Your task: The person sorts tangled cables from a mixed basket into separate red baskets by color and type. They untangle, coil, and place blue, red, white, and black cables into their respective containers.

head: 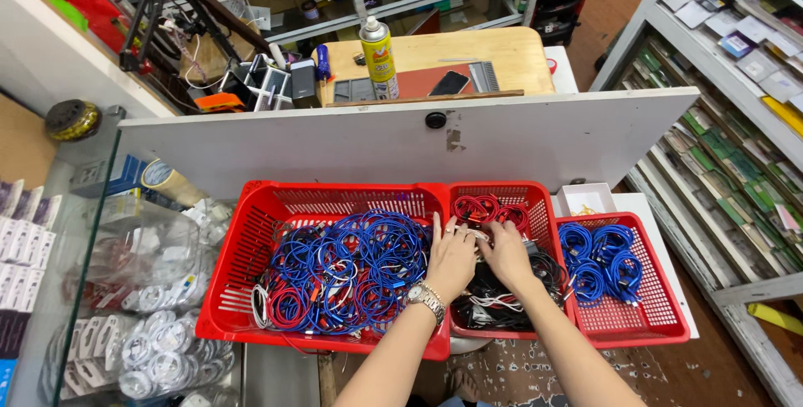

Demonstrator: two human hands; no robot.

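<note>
Three red plastic baskets stand side by side. The large left basket (pixel 242 240) holds a tangle of blue, red and white cables (pixel 351 269). The middle basket (pixel 544 206) holds red cable coils at the back and black and white cables (pixel 502 298) in front. My left hand (pixel 450 261), with a wristwatch, rests over the wall between the left and middle baskets. My right hand (pixel 507 252) reaches into the middle basket, fingers on the cables. Both hands meet at a small cable piece; the grip itself is hidden. The right basket (pixel 661 298) holds coiled blue cables (pixel 602 261).
A white board (pixel 335 143) stands upright behind the baskets. Beyond it a wooden table (pixel 519 56) carries a spray can (pixel 379 47) and a phone (pixel 449 82). A glass counter (pixel 125 290) with packaged white cables is at left. Shelves with packets (pixel 736 122) run along the right.
</note>
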